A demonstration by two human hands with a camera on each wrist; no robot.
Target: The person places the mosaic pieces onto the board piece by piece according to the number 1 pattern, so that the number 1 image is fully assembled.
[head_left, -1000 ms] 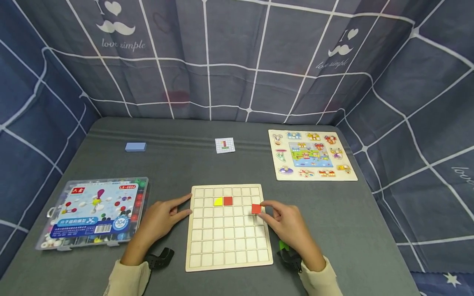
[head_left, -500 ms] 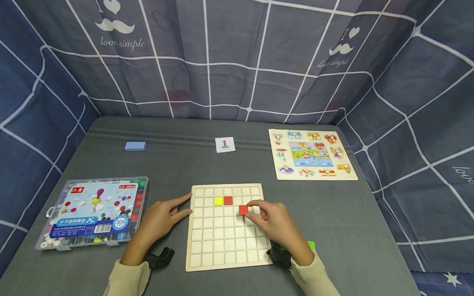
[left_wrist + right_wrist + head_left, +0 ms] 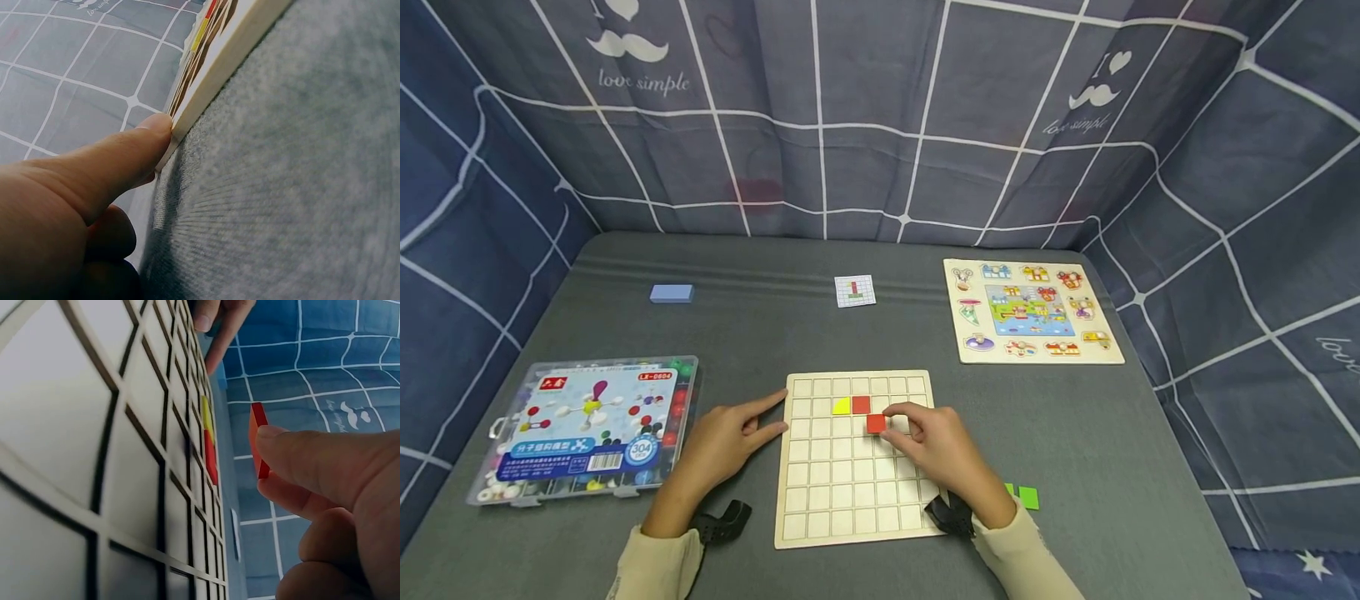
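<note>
A red square tile (image 3: 876,424) is pinched between thumb and index finger of my right hand (image 3: 936,442). In the right wrist view the tile (image 3: 259,440) is held apart from the surface of the wooden grid board (image 3: 842,500). Set in the board's second row are a yellow tile (image 3: 842,406) and another red tile (image 3: 861,405), side by side. At the board's left edge, my left hand (image 3: 724,443) touches the side with thumb and index finger extended. The left wrist view shows the thumb (image 3: 156,125) against the board's edge.
Green tiles (image 3: 1028,498) lie right of the board, partly behind my right wrist. A patterned grid card (image 3: 855,291), a blue block (image 3: 672,293) and a wooden picture puzzle (image 3: 1030,354) stand farther back. A molecule-model box (image 3: 587,425) lies at left.
My right hand has carried the red tile leftward across the board, close to the placed red tile. More of the green tiles shows. The left hand stays at the board's edge.
</note>
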